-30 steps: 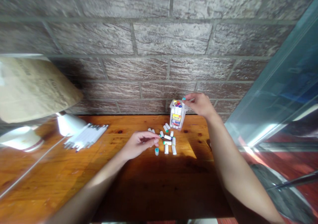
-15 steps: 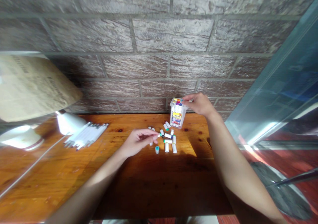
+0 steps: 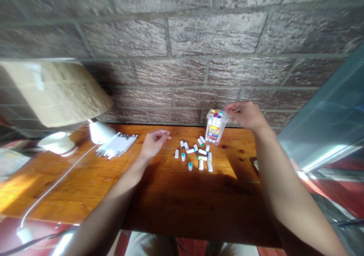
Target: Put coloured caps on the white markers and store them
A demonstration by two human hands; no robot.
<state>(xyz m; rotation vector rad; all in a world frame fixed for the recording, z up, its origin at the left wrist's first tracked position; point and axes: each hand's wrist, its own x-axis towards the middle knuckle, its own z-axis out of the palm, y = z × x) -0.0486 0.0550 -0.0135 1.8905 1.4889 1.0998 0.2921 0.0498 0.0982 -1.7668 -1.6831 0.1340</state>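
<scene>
My left hand (image 3: 154,144) hovers over the table with thumb and fingers loosely apart and nothing visible in it. It is left of a scatter of short white marker caps (image 3: 203,152) with coloured ends. A teal-topped cap (image 3: 190,166) stands nearest the front edge. At the right rim of a clear plastic container (image 3: 223,131) is my right hand (image 3: 245,114), fingers stretched out and slightly apart; whether they touch the rim I cannot tell. Inside the container stand capped markers (image 3: 216,120) with yellow, orange, purple, blue and teal tops.
White marker barrels (image 3: 116,146) lie in a row at the left, beside the white base of a lamp (image 3: 68,93). A white paper cup (image 3: 59,144) lies tilted near it. A cable crosses the wooden table (image 3: 170,206). A brick wall (image 3: 182,70) rises behind.
My left hand has moved left, away from the caps. My right hand has drawn slightly off the container, where a teal-topped marker now shows. The camera view has shifted left.
</scene>
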